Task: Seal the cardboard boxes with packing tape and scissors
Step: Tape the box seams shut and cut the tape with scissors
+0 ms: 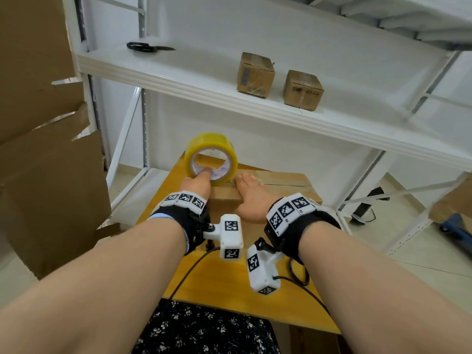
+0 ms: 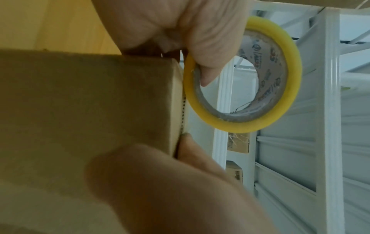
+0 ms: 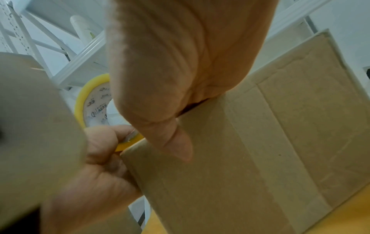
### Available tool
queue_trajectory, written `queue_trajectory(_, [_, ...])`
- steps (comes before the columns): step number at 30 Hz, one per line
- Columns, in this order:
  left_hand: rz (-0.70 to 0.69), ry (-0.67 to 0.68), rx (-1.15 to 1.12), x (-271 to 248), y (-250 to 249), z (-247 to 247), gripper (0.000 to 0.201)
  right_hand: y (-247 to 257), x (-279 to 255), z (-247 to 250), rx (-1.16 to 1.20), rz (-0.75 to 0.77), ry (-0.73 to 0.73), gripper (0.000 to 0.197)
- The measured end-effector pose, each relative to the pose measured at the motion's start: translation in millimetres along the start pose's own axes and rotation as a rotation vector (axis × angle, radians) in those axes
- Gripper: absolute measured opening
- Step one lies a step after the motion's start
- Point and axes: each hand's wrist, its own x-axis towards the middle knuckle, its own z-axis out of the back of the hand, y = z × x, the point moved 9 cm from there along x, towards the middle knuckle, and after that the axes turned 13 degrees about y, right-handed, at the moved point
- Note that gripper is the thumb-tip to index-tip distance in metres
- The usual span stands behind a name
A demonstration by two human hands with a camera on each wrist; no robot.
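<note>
On the yellow tabletop [image 1: 224, 282] stands the cardboard box [image 1: 275, 185], towards the far edge. The right hand [image 1: 251, 198] lies flat on the box's top, fingers straight and pressing down, thumb hanging over the near face; it grasps nothing. The left hand [image 1: 195, 183] grips the yellow tape roll [image 1: 211, 159], thumb hooked inside the core and the other fingers round the outside, holding the roll upright at the box's left end, touching or just above the top edge.

The risk I see: if the roll is drawn across while the right hand's pressure eases, the light box could slide or tip towards the tabletop's edge, and the strip could wander off the flap seam or wrinkle. The loose tape end may also fold back and stick to itself.

Both forearms reach forward side by side, wrists low.

Farther off, on the white shelf [image 1: 178, 72], lie the scissors [image 1: 146, 46] at the left end, well apart from both hands, and two small boxes [image 1: 255, 72] to the right.
</note>
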Motion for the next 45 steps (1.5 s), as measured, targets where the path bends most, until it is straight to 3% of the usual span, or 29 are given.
queue_trajectory(3, [-0.013, 0.009, 0.043, 2, 1, 2, 0.038, -13, -7, 2, 0.250, -0.004, 0.039, 0.091])
queue_trajectory(5, [-0.038, 0.014, 0.076, 1, -1, 4, 0.037, -13, -7, 6, 0.287, 0.000, 0.021, 0.084])
queue_trajectory(7, [-0.055, 0.014, 0.102, 1, -3, 4, 0.031, -1, 0, 6, 0.170, 0.021, -0.005, 0.073])
queue_trajectory(10, [-0.063, 0.000, 0.120, -3, -7, 6, 0.026, 23, 10, -4, 0.057, 0.069, -0.010, 0.073])
queue_trajectory(17, [-0.096, 0.101, 0.192, 19, -9, 9, 0.037, 15, 5, -2, 0.004, 0.075, 0.070, 0.070])
queue_trajectory(19, [-0.089, 0.129, 0.155, 36, 1, 13, 0.040, 15, 3, -2, -0.010, 0.077, 0.072, 0.072])
queue_trajectory(22, [-0.050, 0.137, -0.051, 13, -10, 24, 0.030, 16, 0, -3, -0.035, 0.065, 0.081, 0.077])
queue_trajectory(25, [0.041, 0.130, -0.198, 16, 9, 42, 0.040, 16, 1, -5, -0.065, 0.060, 0.083, 0.082])
queue_trajectory(28, [0.094, 0.198, -0.340, 11, 29, 39, 0.026, 18, 6, -9, -0.089, 0.069, 0.058, 0.089])
queue_trajectory(32, [0.142, 0.254, -0.482, 4, 40, 15, 0.041, 15, 8, -13, -0.103, 0.067, 0.058, 0.093])
queue_trajectory(38, [0.228, 0.233, -0.474, 10, 45, 12, 0.038, 6, -1, -1, 0.218, 0.082, -0.006, 0.086])
queue_trajectory(45, [0.257, 0.214, -0.467, 11, 52, 15, 0.039, 33, 15, -3, -0.095, 0.044, 0.049, 0.084])
